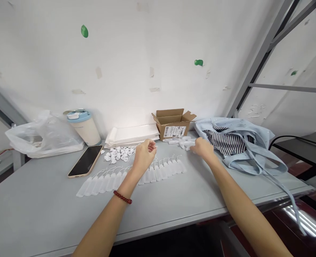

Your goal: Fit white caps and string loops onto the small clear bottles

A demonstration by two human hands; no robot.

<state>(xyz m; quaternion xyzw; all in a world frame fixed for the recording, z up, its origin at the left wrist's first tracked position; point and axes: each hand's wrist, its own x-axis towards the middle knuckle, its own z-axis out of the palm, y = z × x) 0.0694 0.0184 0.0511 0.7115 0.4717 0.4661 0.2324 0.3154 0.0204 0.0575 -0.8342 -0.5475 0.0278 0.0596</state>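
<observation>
Head view: here's the left hand (145,152), fingertips drawn together over the middle of the worktop (201,194), a small white piece apparently between them! Over to the right hand (203,148), fingers curled at the clear plastic pieces (186,142) before the cardboard box (172,126); its grip can't be told. White caps (119,154) sit left of the left hand, and translucent tubes (158,173) line up toward the front edge.

Grey table (158,214), translucent tubes (162,172), phone (85,161), box (174,131)

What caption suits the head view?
Left hand by a row of tubes, right hand at plastic pieces near an open cardboard box.
</observation>
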